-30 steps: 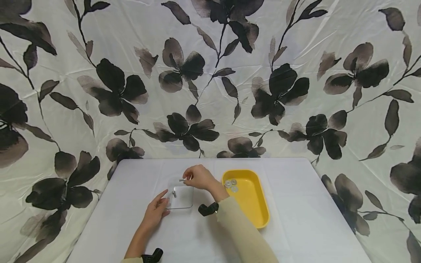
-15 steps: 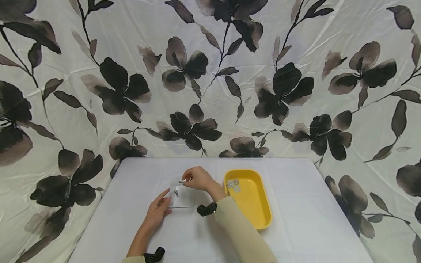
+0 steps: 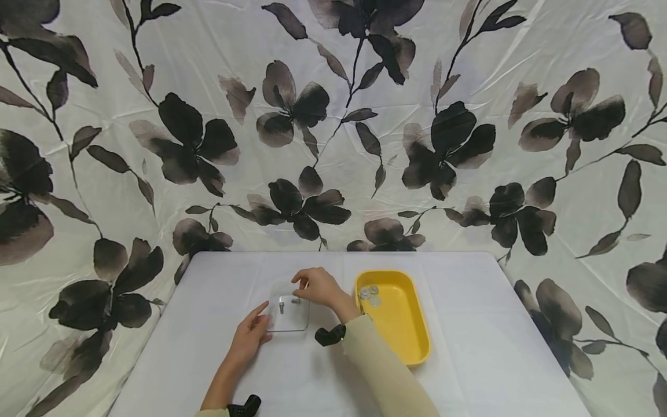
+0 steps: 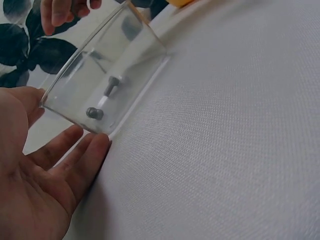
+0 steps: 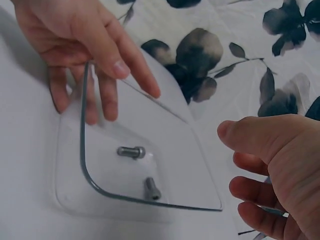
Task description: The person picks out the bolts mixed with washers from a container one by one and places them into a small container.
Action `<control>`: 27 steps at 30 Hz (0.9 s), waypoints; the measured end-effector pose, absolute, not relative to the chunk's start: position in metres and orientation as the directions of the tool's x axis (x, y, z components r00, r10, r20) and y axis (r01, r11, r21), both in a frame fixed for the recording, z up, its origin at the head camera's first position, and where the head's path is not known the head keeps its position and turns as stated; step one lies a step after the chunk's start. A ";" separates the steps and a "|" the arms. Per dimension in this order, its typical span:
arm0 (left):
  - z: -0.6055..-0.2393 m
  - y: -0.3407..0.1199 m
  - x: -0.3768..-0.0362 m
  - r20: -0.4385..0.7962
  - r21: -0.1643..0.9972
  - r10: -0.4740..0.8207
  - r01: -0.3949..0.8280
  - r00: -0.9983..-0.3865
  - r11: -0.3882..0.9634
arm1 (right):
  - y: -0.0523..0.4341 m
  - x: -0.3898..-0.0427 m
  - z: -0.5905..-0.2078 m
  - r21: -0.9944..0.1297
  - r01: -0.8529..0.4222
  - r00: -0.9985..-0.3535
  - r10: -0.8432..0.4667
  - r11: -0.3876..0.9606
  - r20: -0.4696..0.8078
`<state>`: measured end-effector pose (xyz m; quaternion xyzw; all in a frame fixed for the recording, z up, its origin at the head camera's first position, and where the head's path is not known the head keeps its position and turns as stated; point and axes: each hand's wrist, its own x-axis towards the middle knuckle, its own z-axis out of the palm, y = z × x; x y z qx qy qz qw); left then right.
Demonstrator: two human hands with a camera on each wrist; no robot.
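Observation:
A clear, square-cornered plastic box [image 3: 289, 330] stands on the white table, with two grey socket-head bolts [image 5: 131, 152] lying apart on its floor. My left hand [image 3: 247, 335] rests against the box's left side. In the left wrist view its fingertips [image 4: 99, 141] touch the lower wall, fingers extended. Above the box's far right corner hovers my right hand [image 3: 319, 287]. From the right wrist view, its thumb [image 5: 240, 134] and loosely bent fingers [image 5: 250, 187] stand apart, and nothing shows between them.
To the right of the box is a yellow tray [image 3: 417, 341], with several round silver washers [image 3: 374, 294] near its far left corner. My right forearm crosses in front of the tray's left edge. A floral cloth [image 3: 333, 145] hangs behind the white table [image 3: 484, 347].
My right hand has let go of a bolt, which now lies in the box beside the other one. Its fingers have spread. The left hand stays at the box.

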<state>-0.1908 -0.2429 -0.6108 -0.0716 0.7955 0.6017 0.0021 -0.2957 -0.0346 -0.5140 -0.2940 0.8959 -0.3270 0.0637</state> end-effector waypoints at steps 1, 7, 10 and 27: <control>-0.611 -0.243 -0.191 -0.088 0.956 -0.113 -0.115 -0.990 0.270 | -0.033 -0.296 -0.514 -0.622 -0.484 -0.821 -0.566 0.616 0.078; -0.609 -0.243 -0.191 -0.091 0.957 -0.108 -0.117 -0.990 0.264 | -0.019 -0.298 -0.518 -0.603 -0.486 -0.829 -0.553 0.633 0.088; -0.610 -0.242 -0.192 -0.087 0.959 -0.112 -0.113 -0.990 0.260 | -0.012 -0.299 -0.518 -0.602 -0.480 -0.835 -0.543 0.638 0.089; -0.608 -0.240 -0.195 -0.074 0.953 -0.143 -0.112 -0.987 0.281 | 0.035 -0.311 -0.504 -0.586 -0.457 -0.852 -0.518 0.669 0.073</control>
